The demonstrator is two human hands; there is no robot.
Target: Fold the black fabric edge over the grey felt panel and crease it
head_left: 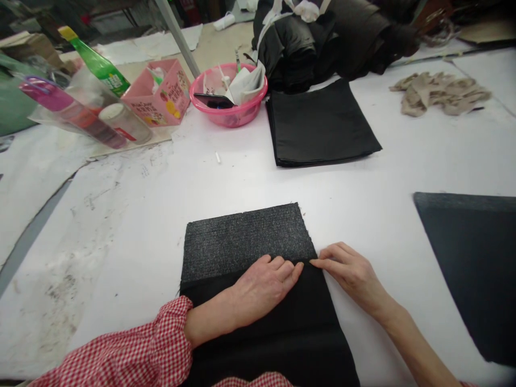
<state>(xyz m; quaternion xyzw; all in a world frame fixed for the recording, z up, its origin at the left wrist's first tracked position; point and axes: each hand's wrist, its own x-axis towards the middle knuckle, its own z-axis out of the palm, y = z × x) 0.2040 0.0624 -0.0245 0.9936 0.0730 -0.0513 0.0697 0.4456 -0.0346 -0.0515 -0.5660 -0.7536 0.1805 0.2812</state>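
A panel of black fabric [278,333] lies in front of me, over a dark grey, ribbed-looking fabric piece [245,239] that shows beyond its far edge. On that edge, right of the middle, rests my left hand [264,285], its fingers curled together and closed on the black fabric. My right hand [350,271] pinches the same edge at the right corner between thumb and fingers. The undersides of the left fingers are hidden. The near end of the black fabric runs out of view, partly beneath a red-checked sleeve [133,344].
A stack of black sheets [322,126] lies beyond my hands, beside a pink basin [229,115] of small items. Bottles and a pink box [159,99] stand at the left. Another dark panel [479,263] lies right, with a beige cloth [441,91] behind.
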